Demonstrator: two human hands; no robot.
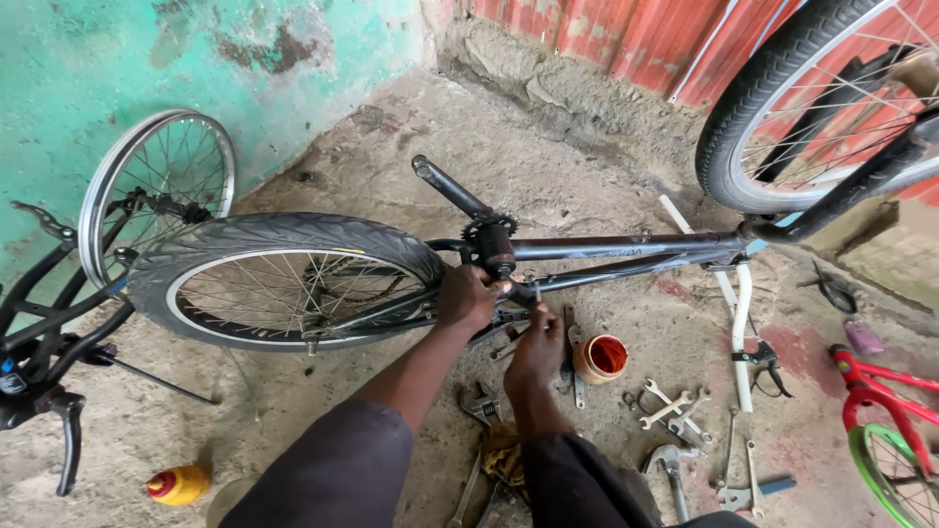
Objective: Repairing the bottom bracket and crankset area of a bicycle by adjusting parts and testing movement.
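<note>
A black bicycle frame point(626, 249) lies on its side on the concrete floor, its crank arm point(448, 186) and small sprocket point(486, 227) pointing up. My left hand point(469, 296) grips the frame just below the bottom bracket point(497, 256). Close beside it, my right hand point(536, 347) pinches a small metal part against the frame. The rear wheel point(279, 279) with its tyre sits to the left of both hands.
An orange cup point(600, 358), several spanners point(675, 406) and pliers point(766, 360) lie on the floor at right. A bare rim point(156, 186) leans on the green wall. Another bicycle wheel point(812, 98) stands top right, a red frame point(880, 391) far right, a yellow bottle point(178, 484) lower left.
</note>
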